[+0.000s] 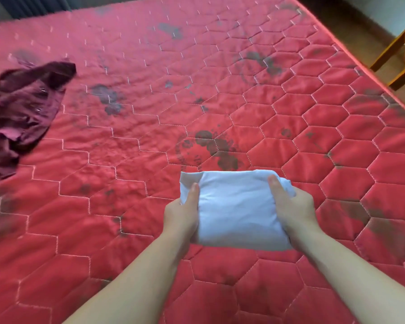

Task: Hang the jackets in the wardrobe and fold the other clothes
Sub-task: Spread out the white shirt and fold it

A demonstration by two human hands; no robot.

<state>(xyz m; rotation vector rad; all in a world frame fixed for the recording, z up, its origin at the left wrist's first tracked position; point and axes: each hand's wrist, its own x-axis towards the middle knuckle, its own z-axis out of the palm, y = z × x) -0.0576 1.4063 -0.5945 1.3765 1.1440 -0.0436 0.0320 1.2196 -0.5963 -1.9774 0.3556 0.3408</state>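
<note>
Head view: folded white garment (236, 206) held just above the red quilted mattress (126, 148), near its front edge. Left hand (181, 211) & right hand (292, 204) grip its sides, fingers wrapped underneath, thumbs on top. Maroon garment (21, 113) crumpled far left, well apart.

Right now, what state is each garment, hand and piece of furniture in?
white garment: folded into a compact bundle, held from both sides over the mattress.
maroon garment: unfolded, crumpled in a heap on the mattress.
left hand: grips the bundle's left edge.
right hand: grips the bundle's right edge.
mattress: bare, quilted, dark-stained.
wooden chair: partly in view, beside the mattress.
</note>
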